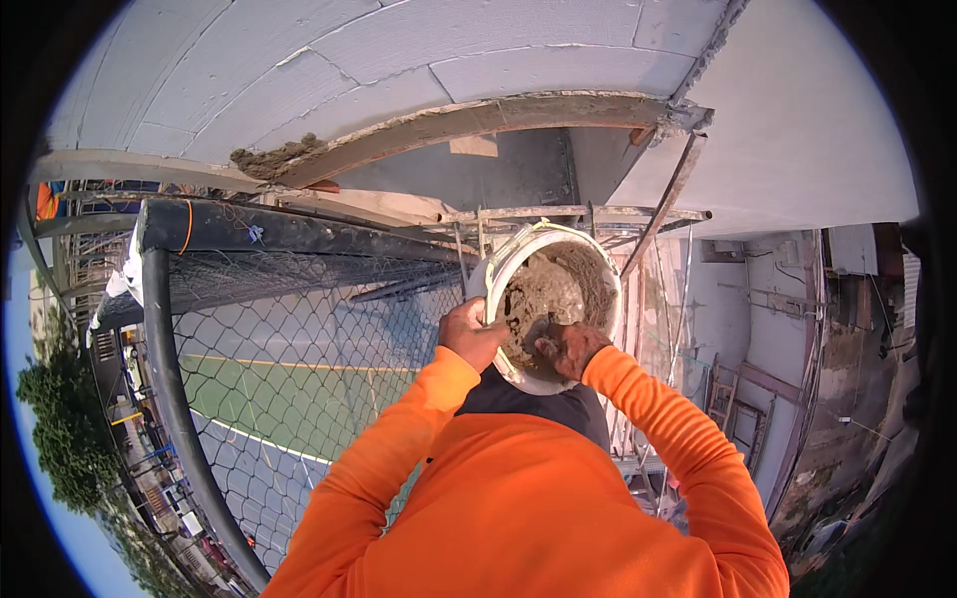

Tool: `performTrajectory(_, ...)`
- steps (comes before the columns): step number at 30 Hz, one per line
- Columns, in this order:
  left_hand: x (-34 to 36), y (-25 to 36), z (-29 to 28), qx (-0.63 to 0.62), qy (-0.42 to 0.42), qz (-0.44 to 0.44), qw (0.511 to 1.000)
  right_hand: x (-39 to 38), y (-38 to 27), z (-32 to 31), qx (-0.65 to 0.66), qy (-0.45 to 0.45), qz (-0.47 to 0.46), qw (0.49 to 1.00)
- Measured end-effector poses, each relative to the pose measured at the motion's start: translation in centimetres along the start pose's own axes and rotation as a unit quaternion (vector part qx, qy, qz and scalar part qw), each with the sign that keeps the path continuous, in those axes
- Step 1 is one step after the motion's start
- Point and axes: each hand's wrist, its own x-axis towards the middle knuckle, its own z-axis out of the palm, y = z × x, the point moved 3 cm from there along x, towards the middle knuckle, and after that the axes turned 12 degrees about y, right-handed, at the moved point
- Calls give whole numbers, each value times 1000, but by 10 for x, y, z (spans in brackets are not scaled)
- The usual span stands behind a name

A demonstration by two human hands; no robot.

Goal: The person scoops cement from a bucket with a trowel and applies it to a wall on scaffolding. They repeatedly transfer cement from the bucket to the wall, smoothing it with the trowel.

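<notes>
A white bucket (610,267) of wet grey mortar (546,289) stands in front of my body, its mouth tilted toward me. My left hand (473,335) is closed on the bucket's left rim, thumb at the edge. Inside the near right part of the bucket, my right hand (570,351) is wrapped round the handle of what looks like a trowel (538,331). The tool's lower part is hidden by the hand and mortar. Mortar also coats the bucket's inner wall.
Ahead is a block wall (379,60) above a curved ledge (478,118), with a mortar heap (279,157) on it. At left, a dark metal frame (164,329) carries wire netting (299,399) above a court far below. Scaffold poles (663,204) stand to the right.
</notes>
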Motion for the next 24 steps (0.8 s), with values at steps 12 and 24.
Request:
performTrajectory(12, 32, -70, -60, -154, 152, -114, 970, 79, -36, -63, -179, -22, -37, 983)
performTrajectory(24, 88, -86, -116, -36, 169, -170, 970, 161, -136, -30, -210, -158, -175, 949)
